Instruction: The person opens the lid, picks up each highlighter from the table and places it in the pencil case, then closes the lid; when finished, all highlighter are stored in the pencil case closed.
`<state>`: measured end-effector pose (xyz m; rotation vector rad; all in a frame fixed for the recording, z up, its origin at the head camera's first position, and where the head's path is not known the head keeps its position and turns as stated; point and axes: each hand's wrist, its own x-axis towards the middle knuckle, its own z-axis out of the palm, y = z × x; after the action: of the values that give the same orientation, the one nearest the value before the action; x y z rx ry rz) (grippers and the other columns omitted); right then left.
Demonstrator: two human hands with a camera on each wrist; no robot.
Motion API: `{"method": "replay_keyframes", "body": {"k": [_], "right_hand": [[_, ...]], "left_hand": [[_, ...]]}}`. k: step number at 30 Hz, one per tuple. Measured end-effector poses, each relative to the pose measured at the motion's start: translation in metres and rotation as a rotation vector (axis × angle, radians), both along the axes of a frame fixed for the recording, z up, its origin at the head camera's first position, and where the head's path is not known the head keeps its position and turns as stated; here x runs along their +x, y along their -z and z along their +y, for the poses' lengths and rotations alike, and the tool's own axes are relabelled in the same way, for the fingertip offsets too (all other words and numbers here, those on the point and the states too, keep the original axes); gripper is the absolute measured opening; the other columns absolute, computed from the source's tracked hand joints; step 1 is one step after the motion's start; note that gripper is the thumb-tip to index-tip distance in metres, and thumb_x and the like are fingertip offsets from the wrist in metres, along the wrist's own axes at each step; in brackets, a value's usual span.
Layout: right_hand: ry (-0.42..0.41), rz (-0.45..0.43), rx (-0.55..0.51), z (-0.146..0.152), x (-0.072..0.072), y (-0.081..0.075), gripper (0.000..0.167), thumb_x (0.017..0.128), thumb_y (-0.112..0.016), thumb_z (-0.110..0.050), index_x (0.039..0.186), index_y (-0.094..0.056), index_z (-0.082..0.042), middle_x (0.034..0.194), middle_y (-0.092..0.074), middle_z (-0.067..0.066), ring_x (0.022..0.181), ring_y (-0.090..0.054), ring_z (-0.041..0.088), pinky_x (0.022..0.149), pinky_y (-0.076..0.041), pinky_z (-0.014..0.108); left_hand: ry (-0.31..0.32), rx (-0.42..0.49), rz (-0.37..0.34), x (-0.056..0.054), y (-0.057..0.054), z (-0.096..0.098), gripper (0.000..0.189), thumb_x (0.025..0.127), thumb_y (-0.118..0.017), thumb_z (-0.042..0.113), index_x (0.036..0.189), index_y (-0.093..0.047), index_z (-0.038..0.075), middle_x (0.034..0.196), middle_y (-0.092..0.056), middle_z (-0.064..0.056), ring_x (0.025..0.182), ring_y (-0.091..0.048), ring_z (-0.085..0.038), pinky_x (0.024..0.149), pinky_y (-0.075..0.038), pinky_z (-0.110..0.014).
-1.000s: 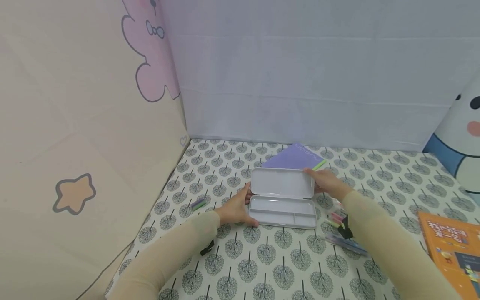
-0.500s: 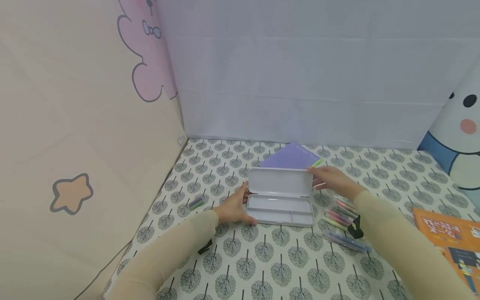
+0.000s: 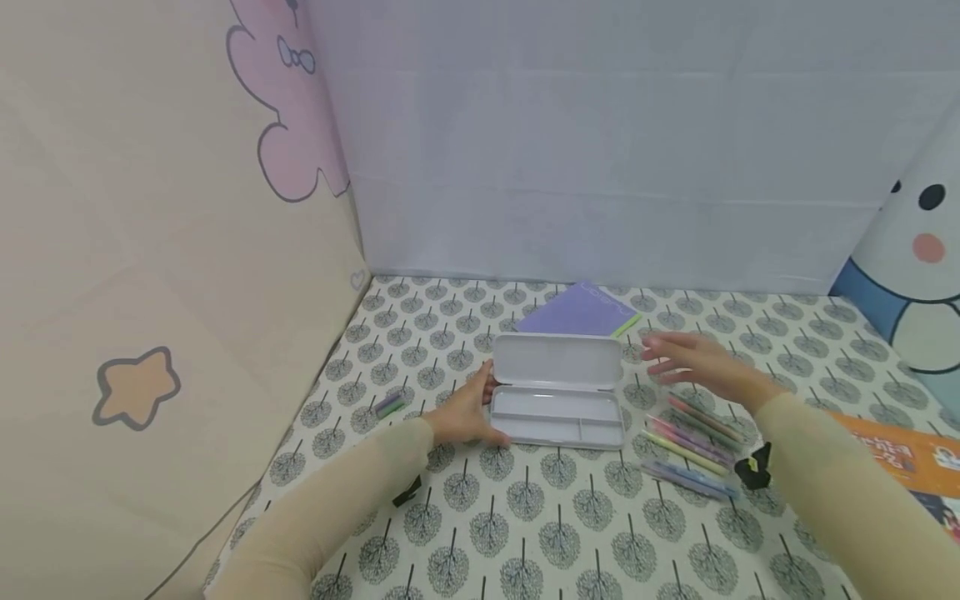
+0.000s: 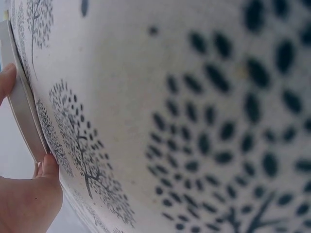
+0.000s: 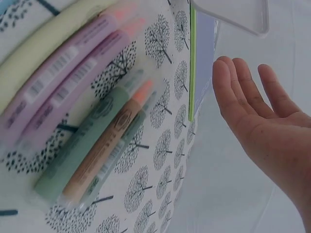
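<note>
On my cameras I see the left hand gripping the white case by its left end, between the thumb at the front corner and the fingers at the side. The right hand holds nothing, its fingers loosely extended and parted, in the air to the right of the case, near the coloured pens. On the tree-patterned cloth, a purple notebook lies behind the case, and an orange book well to its right.
</note>
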<state>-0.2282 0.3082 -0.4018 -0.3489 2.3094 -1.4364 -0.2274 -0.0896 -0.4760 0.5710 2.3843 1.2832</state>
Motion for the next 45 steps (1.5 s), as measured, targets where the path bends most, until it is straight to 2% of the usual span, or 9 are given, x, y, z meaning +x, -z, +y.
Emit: {"method": "replay_keyframes", "body": {"k": [7, 17, 22, 28, 34, 38, 45], "right_hand": [[0.023, 0.051, 0.078, 0.014, 0.013, -0.006, 0.059, 0.103, -0.043, -0.039, 0.147, -0.034, -0.001, 0.143, -0.044, 0.027, 0.124, -0.050, 0.045, 0.104, -0.043, 0.057], [0.087, 0.113, 0.210, 0.037, 0.029, 0.001, 0.055, 0.100, -0.049, -0.036, 0.144, -0.042, -0.003, 0.141, -0.048, 0.025, 0.116, -0.056, 0.037, 0.094, -0.053, 0.049], [0.119, 0.129, 0.349, 0.044, 0.035, 0.004, 0.062, 0.096, -0.055, -0.044, 0.141, -0.045, -0.002, 0.136, -0.050, 0.025, 0.111, -0.058, 0.038, 0.086, -0.054, 0.052], [0.144, 0.214, 0.529, 0.047, 0.039, 0.015, 0.063, 0.089, -0.064, -0.048, 0.129, -0.057, 0.000, 0.120, -0.060, 0.022, 0.103, -0.061, 0.038, 0.074, -0.056, 0.045], [0.136, 0.278, 0.576, 0.053, 0.042, 0.030, 0.055, 0.086, -0.070, -0.043, 0.119, -0.063, 0.000, 0.109, -0.064, 0.020, 0.092, -0.065, 0.032, 0.066, -0.056, 0.037], [0.116, 0.334, 0.607, 0.057, 0.041, 0.038, 0.047, 0.084, -0.074, -0.037, 0.112, -0.066, 0.000, 0.103, -0.066, 0.019, 0.087, -0.065, 0.030, 0.064, -0.056, 0.037], [0.097, 0.366, 0.618, 0.061, 0.040, 0.045, 0.033, 0.083, -0.075, -0.026, 0.105, -0.069, -0.002, 0.094, -0.067, 0.013, 0.081, -0.063, 0.025, 0.061, -0.053, 0.034]], "left_hand": [[-0.006, -0.016, 0.000, -0.002, 0.000, -0.001, 0.142, 0.049, -0.096, 0.024, 0.155, -0.002, 0.017, 0.137, -0.049, -0.004, 0.123, -0.052, -0.020, 0.110, -0.042, -0.034], [-0.003, 0.000, -0.020, 0.001, -0.004, 0.000, 0.140, 0.049, -0.096, 0.022, 0.155, -0.005, 0.020, 0.136, -0.049, -0.003, 0.123, -0.052, -0.020, 0.109, -0.043, -0.035], [-0.006, 0.002, -0.021, 0.001, -0.004, 0.001, 0.140, 0.049, -0.096, 0.020, 0.155, -0.005, 0.021, 0.136, -0.049, -0.003, 0.123, -0.052, -0.020, 0.109, -0.043, -0.035], [-0.006, -0.008, -0.020, 0.001, -0.004, 0.000, 0.141, 0.049, -0.096, 0.022, 0.155, -0.003, 0.019, 0.138, -0.048, -0.004, 0.126, -0.050, -0.021, 0.111, -0.041, -0.036], [-0.003, -0.003, -0.017, 0.001, -0.003, 0.000, 0.141, 0.050, -0.096, 0.023, 0.156, -0.003, 0.020, 0.139, -0.047, -0.007, 0.128, -0.049, -0.024, 0.113, -0.039, -0.038], [0.001, 0.008, -0.015, 0.000, -0.001, -0.001, 0.140, 0.050, -0.096, 0.022, 0.155, -0.004, 0.022, 0.139, -0.046, -0.008, 0.128, -0.049, -0.025, 0.113, -0.038, -0.039], [0.003, 0.004, -0.016, 0.000, -0.001, -0.001, 0.141, 0.049, -0.096, 0.023, 0.155, -0.003, 0.019, 0.139, -0.046, -0.006, 0.127, -0.050, -0.022, 0.112, -0.040, -0.036]]}}
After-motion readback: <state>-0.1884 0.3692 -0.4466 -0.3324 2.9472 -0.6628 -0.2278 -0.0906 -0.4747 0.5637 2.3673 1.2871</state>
